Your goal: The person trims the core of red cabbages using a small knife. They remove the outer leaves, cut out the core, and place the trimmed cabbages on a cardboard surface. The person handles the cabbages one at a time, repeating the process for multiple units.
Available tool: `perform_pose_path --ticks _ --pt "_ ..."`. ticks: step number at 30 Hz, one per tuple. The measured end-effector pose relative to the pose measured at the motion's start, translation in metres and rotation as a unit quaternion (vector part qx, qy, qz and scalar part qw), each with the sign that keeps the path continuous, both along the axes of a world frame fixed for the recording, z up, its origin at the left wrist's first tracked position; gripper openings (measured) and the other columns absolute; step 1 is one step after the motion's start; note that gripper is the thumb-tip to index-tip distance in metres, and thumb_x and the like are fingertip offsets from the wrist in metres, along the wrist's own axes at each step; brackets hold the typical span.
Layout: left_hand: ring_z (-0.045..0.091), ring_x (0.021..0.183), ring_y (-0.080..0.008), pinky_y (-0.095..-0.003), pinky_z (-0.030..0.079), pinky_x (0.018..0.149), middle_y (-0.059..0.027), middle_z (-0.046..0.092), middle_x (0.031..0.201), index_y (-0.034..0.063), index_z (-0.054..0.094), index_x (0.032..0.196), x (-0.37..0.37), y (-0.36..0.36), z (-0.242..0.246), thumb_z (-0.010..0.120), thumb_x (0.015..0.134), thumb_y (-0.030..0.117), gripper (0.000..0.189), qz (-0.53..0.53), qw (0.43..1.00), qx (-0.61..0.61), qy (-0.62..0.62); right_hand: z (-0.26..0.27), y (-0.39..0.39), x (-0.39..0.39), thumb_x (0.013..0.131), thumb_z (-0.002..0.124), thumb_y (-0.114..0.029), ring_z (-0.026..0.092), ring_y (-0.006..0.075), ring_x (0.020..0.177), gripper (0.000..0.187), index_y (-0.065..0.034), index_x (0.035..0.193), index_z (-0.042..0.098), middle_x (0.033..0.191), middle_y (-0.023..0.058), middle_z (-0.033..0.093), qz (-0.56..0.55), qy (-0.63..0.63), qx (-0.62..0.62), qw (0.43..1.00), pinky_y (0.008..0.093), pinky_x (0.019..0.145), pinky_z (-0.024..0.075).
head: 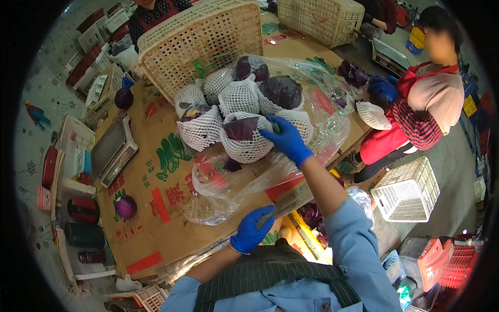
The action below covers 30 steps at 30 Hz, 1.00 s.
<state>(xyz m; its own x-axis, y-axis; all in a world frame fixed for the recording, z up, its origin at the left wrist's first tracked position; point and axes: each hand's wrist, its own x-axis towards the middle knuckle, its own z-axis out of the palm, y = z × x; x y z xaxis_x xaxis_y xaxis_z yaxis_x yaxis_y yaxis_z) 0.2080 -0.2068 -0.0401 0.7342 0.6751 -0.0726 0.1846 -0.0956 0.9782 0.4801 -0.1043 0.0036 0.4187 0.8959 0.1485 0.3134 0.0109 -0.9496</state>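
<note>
Several red cabbages in white foam net sleeves stand grouped on a clear plastic sheet or bag (pixel 230 195) on the cardboard-covered table (pixel 144 238). My right hand (pixel 286 140), in a blue glove, reaches to the right side of the nearest netted cabbage (pixel 247 138); a small dark green thing shows between thumb and fingers, and whether it is gripped is unclear. My left hand (pixel 251 230), also gloved in blue, is at the table's near edge, thumb and fingers apart, away from the cabbages. Two small purple cabbages, one near (pixel 126 207) and one far (pixel 124 98), lie at the left.
A tilted beige plastic crate (pixel 202 50) stands behind the cabbages, another (pixel 319 19) farther back. A scale (pixel 115 150) sits at the left edge. A co-worker (pixel 425 101) in a red apron stands at the right with a netted item. A white crate (pixel 407 191) is on the floor.
</note>
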Motion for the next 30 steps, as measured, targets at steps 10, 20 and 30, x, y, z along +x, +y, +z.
perform_pose_path --ticks 10,20,30 --pt "0.051 0.126 -0.0216 -0.0359 0.040 0.105 -0.0108 0.053 0.138 0.0021 0.045 0.144 -0.063 0.185 -0.013 0.050 0.102 0.029 0.050 0.197 0.950 -0.191 -0.148 -0.007 -0.011 -0.126 0.080 0.078 -0.029 0.061 0.0295 0.117 0.049 -0.0159 0.126 0.063 0.134 0.0132 0.058 -0.003 -0.161 0.071 0.984 0.0366 0.094 0.0515" --pt "0.047 0.129 -0.0210 -0.0364 0.030 0.114 -0.0109 0.049 0.143 0.0031 0.040 0.147 -0.046 0.198 -0.025 0.062 0.095 0.029 0.062 -0.029 0.927 -0.296 -0.228 -0.061 -0.091 -0.178 0.080 0.078 -0.008 0.036 0.0217 0.140 0.085 -0.0032 0.151 0.033 0.155 0.0120 0.034 -0.072 0.275 0.026 0.958 0.0381 0.114 0.0325" --pt "0.049 0.103 -0.0280 -0.0373 0.038 0.099 -0.0104 0.047 0.103 0.0136 0.057 0.137 -0.101 0.160 0.042 0.073 0.084 0.031 0.057 0.059 0.974 0.197 0.095 -0.057 -0.048 -0.140 0.088 0.073 -0.018 0.061 0.0135 0.106 0.049 0.0015 0.130 0.058 0.124 0.0083 0.064 0.125 0.289 -0.067 0.947 0.0300 0.094 0.0491"
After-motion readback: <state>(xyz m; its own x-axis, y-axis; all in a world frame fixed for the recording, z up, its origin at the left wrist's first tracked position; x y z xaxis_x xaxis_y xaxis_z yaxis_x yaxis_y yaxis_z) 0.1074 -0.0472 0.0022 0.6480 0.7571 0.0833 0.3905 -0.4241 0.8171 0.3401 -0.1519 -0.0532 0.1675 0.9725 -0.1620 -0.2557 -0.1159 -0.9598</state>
